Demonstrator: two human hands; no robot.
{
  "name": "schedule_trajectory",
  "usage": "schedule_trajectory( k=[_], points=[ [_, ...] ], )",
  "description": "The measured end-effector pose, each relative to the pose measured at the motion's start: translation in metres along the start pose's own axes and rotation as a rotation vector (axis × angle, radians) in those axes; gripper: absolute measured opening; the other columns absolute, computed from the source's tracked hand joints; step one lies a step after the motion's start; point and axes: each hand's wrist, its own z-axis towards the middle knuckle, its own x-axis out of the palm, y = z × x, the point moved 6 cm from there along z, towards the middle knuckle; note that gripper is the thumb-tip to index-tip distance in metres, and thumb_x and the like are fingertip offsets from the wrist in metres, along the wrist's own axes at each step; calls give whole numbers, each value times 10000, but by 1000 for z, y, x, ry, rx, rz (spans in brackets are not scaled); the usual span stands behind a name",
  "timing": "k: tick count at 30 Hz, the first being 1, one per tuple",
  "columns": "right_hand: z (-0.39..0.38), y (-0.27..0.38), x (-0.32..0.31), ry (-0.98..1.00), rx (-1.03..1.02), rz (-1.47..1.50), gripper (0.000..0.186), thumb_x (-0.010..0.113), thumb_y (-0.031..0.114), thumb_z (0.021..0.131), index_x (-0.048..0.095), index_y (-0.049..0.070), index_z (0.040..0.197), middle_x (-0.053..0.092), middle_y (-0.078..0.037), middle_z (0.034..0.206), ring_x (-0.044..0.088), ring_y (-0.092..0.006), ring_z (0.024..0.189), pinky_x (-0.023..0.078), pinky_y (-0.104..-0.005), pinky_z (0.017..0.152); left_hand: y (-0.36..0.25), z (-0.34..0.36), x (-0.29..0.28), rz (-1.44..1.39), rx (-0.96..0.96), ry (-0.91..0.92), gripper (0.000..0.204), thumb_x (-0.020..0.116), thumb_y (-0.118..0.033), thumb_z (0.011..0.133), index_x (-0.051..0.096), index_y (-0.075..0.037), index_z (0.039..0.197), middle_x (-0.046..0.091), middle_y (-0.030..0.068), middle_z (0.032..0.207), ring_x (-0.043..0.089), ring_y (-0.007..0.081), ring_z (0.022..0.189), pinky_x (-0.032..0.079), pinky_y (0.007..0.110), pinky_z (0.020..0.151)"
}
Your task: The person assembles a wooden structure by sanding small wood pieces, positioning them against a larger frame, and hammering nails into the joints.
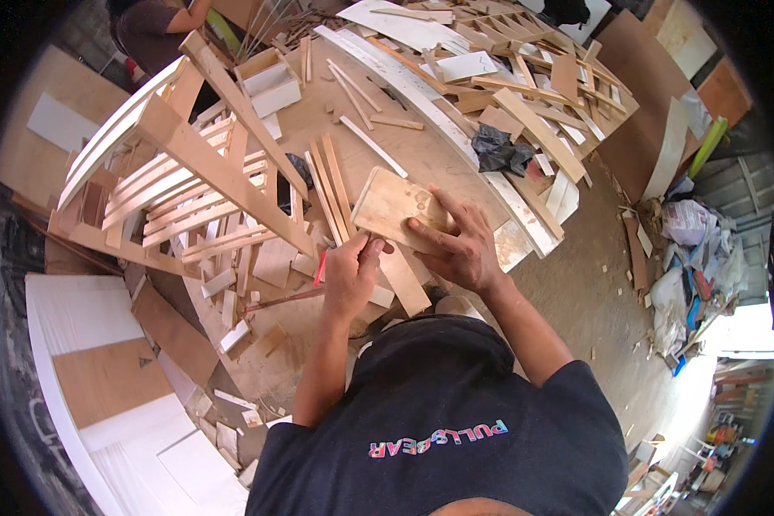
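Both my hands hold a small, flat, squarish wooden board [390,201] in front of my body. It is pale, with darker round marks near its right side. My left hand [353,273] pinches the board's lower left edge, thumb along the near side. Across the right end lies my right hand [464,242], its fingers bent over the face and far edge; the thumb side is partly hidden. Just beyond my left hand, several narrow wooden strips [328,185] lean close to the board. A red object [320,268] shows beside my left wrist.
A slatted wooden frame [206,176] stands at left. Wood offcuts [533,112] are heaped at the far right of the worktable [318,103], beside a long white board [404,90]. Black plastic [500,150] lies there. A person [150,34] is at the far left. White panels [103,378] stand near left.
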Motion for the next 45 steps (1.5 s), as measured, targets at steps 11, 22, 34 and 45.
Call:
schedule_trajectory(
  k=[11,22,34,45],
  points=[
    [-3,-9,-8,-115,181,-65,656,881,253,722,727,382,1346,569,-142,1502,640,-295,1004,510,-412,921,10,12,21,-132,-80,73,350,584,-89,1039,646,-7,1374,736,20,822,507,63,592,458,258,568],
    [-18,-47,-11,-122,294,146,665,901,257,744,711,283,1381,511,-266,1533,596,-406,1304,495,-453,1078,8,23,38,-249,-142,95,410,541,-113,1077,591,-47,1479,704,39,921,461,23,629,394,187,544],
    [-40,-136,41,-387,858,992,873,738,250,931,291,57,1656,600,-216,1436,674,-218,1004,577,-325,844,-16,43,30,-596,136,-160,451,561,-129,1085,503,-3,1515,700,112,1042,571,87,692,468,223,607],
    [-106,-148,105,-31,1170,1770,694,559,461,1007,438,16,1524,680,-119,1131,657,-192,887,576,-356,799,54,17,-55,-1070,448,-966,244,484,-227,1113,480,-90,1314,606,119,1024,589,238,937,491,503,1042]
  ],
)
